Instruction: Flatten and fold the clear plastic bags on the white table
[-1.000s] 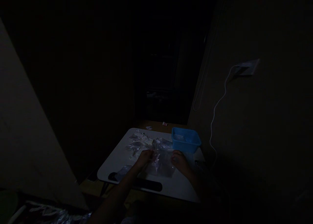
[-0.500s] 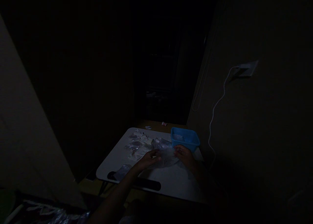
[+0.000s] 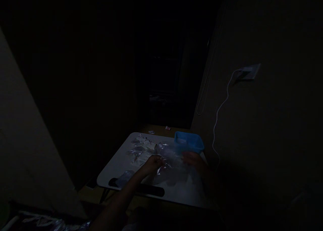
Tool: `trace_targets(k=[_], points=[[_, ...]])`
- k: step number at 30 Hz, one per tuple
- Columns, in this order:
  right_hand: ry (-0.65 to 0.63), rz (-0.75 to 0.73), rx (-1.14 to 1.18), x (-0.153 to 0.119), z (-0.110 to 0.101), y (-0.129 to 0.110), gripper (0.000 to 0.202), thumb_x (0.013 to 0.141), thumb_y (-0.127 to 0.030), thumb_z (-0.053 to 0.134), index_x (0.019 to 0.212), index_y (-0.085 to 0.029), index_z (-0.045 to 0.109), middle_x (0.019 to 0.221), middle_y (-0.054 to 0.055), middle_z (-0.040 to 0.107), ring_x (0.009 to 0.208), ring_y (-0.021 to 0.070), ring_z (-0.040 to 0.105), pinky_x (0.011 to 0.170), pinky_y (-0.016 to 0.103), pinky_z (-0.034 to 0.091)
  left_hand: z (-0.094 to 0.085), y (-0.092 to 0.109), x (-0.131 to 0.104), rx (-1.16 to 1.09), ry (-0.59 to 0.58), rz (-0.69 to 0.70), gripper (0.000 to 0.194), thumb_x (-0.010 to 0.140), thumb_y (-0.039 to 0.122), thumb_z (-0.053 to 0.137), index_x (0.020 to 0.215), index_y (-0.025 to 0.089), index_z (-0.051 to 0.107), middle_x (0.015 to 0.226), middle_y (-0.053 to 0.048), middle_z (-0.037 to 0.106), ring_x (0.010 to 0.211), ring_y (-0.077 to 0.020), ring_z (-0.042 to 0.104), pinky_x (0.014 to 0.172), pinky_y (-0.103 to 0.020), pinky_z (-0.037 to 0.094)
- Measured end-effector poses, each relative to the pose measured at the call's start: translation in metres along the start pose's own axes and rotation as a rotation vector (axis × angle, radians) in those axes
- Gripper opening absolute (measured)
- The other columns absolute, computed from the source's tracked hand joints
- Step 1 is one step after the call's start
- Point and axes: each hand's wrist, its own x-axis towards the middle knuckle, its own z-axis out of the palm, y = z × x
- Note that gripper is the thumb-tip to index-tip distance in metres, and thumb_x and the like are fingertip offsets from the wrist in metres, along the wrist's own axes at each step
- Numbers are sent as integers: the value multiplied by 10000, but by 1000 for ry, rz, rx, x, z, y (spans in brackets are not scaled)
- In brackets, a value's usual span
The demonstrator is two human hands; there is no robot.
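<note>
On the small white table [image 3: 121, 162], very dim light. Our left hand [image 3: 151, 163] pinches one edge of a clear plastic bag [image 3: 169, 163]; our right hand [image 3: 193, 158] grips the opposite edge, both closed on the film, which hangs lifted just above the tabletop. Blue bin [image 3: 189, 142] stands just beyond the right hand; loose plastic packets [image 3: 141, 150] lie left of the bag. Judgement: to handle the bag well we should keep both edges taut and level, clear of the packets. Contents of the bag cannot be made out.
</note>
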Motion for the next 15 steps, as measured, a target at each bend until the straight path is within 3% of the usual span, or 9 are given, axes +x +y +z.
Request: trace_targets(k=[6, 10, 13, 15], points=[[-27, 80, -13, 2, -10, 14, 287, 567, -426, 631, 483, -163, 553, 395, -53, 457, 388, 65, 406, 394, 198, 280, -20, -3, 1, 33, -41, -89, 164, 590, 298, 632, 551, 138, 623, 444, 24, 531, 373, -79, 415, 405, -190, 294], [-40, 120, -19, 14, -12, 17, 268, 560, -413, 624, 514, -153, 579, 409, -40, 498, 321, 49, 353, 342, 198, 211, -31, -4, 14, 69, -50, -121, 87, 516, 181, 668, 462, 137, 616, 388, 21, 517, 353, -87, 435, 405, -198, 313], [-23, 136, -7, 29, -8, 12, 277, 533, -418, 637, 544, -146, 588, 445, -17, 542, 295, 44, 341, 322, 196, 190, -36, -2, 34, 101, 33, -116, 142, 486, 122, 672, 395, 146, 566, 352, 30, 495, 347, -97, 453, 416, -205, 336], [8, 122, 22, 39, -5, 4, 304, 539, -449, 626, 605, -154, 595, 500, -4, 573, 346, 66, 424, 342, 193, 251, -40, 3, 49, 115, 114, -100, 139, 525, 148, 659, 426, 150, 561, 355, 31, 495, 327, -102, 454, 409, -214, 349]])
